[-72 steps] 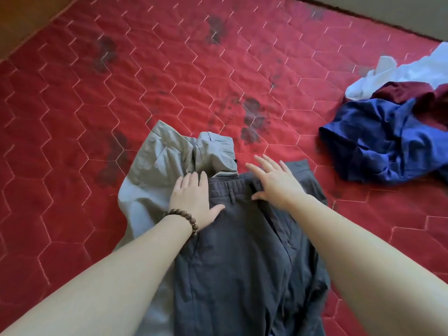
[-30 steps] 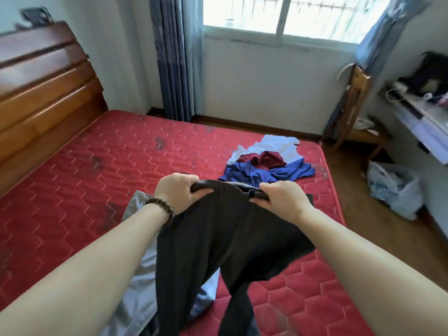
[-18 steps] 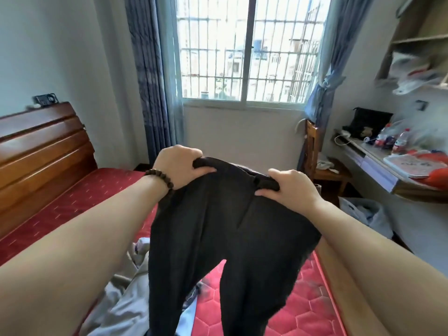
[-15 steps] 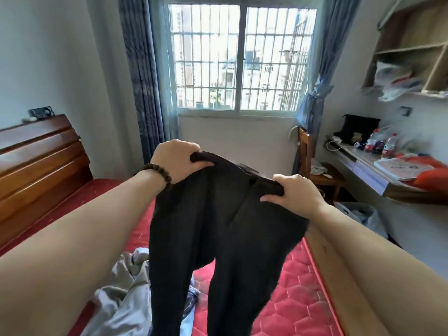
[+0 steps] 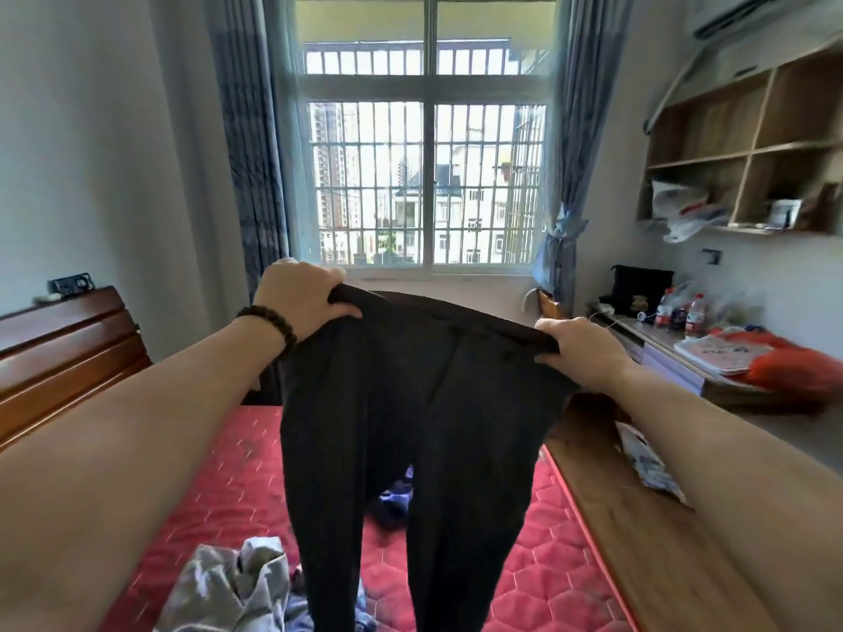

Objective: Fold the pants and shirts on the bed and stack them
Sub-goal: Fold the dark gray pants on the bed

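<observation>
We count two hands, the left hand [image 5: 299, 296] and the right hand [image 5: 581, 358], and one pair of dark pants [image 5: 410, 426]. One grey garment [image 5: 228, 590] lies on one bed [image 5: 219, 485]. We see perhaps three bottles [image 5: 679, 314], blurred.

Barred window [image 5: 426, 175], wall shelves [image 5: 748, 148], cluttered desk [image 5: 684, 353].

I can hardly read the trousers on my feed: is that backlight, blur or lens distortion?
Head view: mostly backlight, the bright window leaves the dark pants a near-featureless silhouette; the left hand and right hand gripping the waistband stay sharp. Head view: wide-angle bending bows the shelf, and the right edge is smeared.
</observation>
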Available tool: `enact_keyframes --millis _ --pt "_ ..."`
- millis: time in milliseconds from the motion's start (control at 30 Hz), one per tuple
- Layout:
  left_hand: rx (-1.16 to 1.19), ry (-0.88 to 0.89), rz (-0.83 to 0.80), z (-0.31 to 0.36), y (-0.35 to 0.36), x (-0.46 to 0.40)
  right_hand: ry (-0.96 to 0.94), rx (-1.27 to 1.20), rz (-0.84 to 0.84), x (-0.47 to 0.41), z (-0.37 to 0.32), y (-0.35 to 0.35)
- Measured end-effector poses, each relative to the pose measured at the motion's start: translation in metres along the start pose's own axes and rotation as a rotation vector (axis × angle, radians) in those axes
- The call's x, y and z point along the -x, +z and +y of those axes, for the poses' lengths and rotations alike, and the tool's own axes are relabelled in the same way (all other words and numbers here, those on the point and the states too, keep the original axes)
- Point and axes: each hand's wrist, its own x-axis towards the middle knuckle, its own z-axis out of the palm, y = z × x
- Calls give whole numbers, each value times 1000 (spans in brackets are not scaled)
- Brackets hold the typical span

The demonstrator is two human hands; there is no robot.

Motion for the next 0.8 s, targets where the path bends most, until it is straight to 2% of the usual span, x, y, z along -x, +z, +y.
enact_keyframes --millis 133,267,333,433,567,700,800 --pt "107 -63 17 -13 -7 4 12 -39 71 -5 4 -19" --pt "199 -167 107 -29 -12 5 63 -269 233 -14 7 -25" --pt "461 -367 166 -36 -14 7 142 -461 332 -16 10 -26" --pt "937 -635 245 -39 -12 12 266 -878 426 -14 13 -27" --pt "1353 -764 247 -33 -8 24 323 -1340 381 -18 15 -25" --pt "1649 -775 147 -34 -9 37 276 -1518 271 -15 26 -27" --pt "1845 -701 34 -35 -14 47 253 -1578 161 -8 37 -32"
